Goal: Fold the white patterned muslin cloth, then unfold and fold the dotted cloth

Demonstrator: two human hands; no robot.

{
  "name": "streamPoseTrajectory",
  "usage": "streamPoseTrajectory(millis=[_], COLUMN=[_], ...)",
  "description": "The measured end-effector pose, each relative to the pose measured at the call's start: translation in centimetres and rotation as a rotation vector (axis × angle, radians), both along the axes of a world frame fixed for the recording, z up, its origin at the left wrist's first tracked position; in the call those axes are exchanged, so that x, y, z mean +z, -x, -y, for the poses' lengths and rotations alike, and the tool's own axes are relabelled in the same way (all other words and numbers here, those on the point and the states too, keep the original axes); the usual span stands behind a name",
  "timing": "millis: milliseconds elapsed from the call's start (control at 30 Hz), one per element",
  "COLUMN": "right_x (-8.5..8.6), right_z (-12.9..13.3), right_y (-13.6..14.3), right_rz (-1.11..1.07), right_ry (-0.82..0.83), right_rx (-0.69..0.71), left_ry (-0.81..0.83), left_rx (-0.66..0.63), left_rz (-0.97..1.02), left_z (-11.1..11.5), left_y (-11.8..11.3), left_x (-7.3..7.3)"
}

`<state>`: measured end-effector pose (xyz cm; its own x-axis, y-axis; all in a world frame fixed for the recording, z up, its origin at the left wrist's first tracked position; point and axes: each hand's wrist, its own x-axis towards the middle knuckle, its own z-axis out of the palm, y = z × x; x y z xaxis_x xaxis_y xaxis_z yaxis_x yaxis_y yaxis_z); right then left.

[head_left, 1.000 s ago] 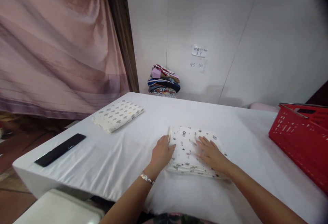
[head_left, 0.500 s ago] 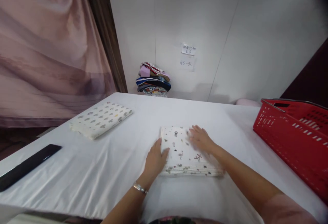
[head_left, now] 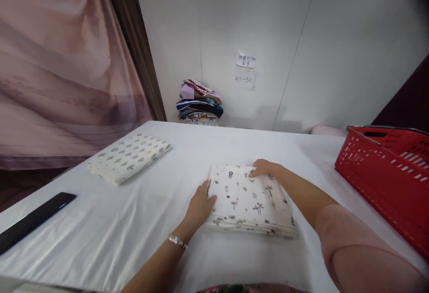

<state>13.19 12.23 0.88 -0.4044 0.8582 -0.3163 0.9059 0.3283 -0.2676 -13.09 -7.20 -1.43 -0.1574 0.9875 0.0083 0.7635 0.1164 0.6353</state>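
A folded white cloth (head_left: pixel 239 199) printed with flamingos, palm trees and small plants lies in front of me on the white-covered table. At its left edge, my left hand (head_left: pixel 200 203) holds the side, thumb on top and fingers along the edge. My right hand (head_left: pixel 263 168) grips the far edge, its thumb on the upper face and the other fingers hidden behind the cloth. Several layers show along the near edge. Further left rests a second folded cloth (head_left: pixel 130 156), cream with grey-green shapes, touched by neither hand.
A red plastic basket (head_left: pixel 378 176) stands at the right. A long black flat object (head_left: pixel 33 219) lies on the left of the table (head_left: pixel 134 235). Behind the far edge is a stack of folded fabrics (head_left: pixel 200 105) near the wall; a pink curtain (head_left: pixel 67 69) hangs at left.
My right hand has gone from lying spread on the cloth to gripping its far edge. The cloth has turned slightly, its near right corner now closer to me. My left hand stays at the left edge.
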Motion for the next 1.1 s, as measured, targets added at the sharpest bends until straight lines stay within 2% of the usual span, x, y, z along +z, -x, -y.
streamPoseTrajectory(millis=[167,267,367,467,567,667,733,800,867,967,1000,1033,1100], right_x=[-0.4,-0.8,-1.2,-1.3,-0.9,-0.3,-0.2,-0.5,-1.2,-1.9,-1.8,-1.7,-1.0], right_z=[-0.8,0.1,1.5,2.9,3.9,4.8,5.8,7.4,9.4,12.2,12.8,13.2,13.4], right_y=[-5.0,-8.3,-10.3,-11.3,-11.3,-9.9,-7.9,-5.4,-2.9,-0.4,0.1,0.5,1.1], right_rz=[0.029,0.048,0.035,0.010,-0.007,0.029,-0.016,-0.149,-0.272,-0.321,-0.326,-0.337,-0.367], right_ry=[-0.089,-0.103,-0.092,-0.087,-0.083,-0.203,-0.385,-0.523,-0.515,-0.368,-0.337,-0.330,-0.372], right_rx=[-0.268,-0.428,-0.518,-0.551,-0.566,-0.510,-0.367,-0.193,-0.055,0.178,0.213,0.204,0.094], left_ry=[0.018,0.019,-0.031,-0.048,-0.050,-0.083,-0.104,-0.097,-0.075,-0.036,-0.019,-0.002,0.026], left_rx=[-0.039,-0.036,-0.027,-0.031,-0.038,-0.071,-0.100,-0.104,-0.084,-0.049,-0.038,-0.026,-0.001], left_rz=[-0.001,0.057,0.116,0.131,0.155,0.196,0.237,0.297,0.364,0.471,0.502,0.525,0.550], left_z=[-6.3,-8.8,-8.6,-7.0,-5.4,-4.6,-4.5,-4.8,-5.1,-5.7,-5.9,-6.0,-6.3], left_y=[-0.1,-1.1,-2.1,-2.6,-3.2,-4.4,-5.4,-6.4,-7.0,-7.3,-7.4,-7.4,-7.3], left_x=[1.0,1.3,0.6,-0.4,-0.8,-0.6,-0.6,-0.9,-1.3,-1.9,-1.9,-2.0,-1.9])
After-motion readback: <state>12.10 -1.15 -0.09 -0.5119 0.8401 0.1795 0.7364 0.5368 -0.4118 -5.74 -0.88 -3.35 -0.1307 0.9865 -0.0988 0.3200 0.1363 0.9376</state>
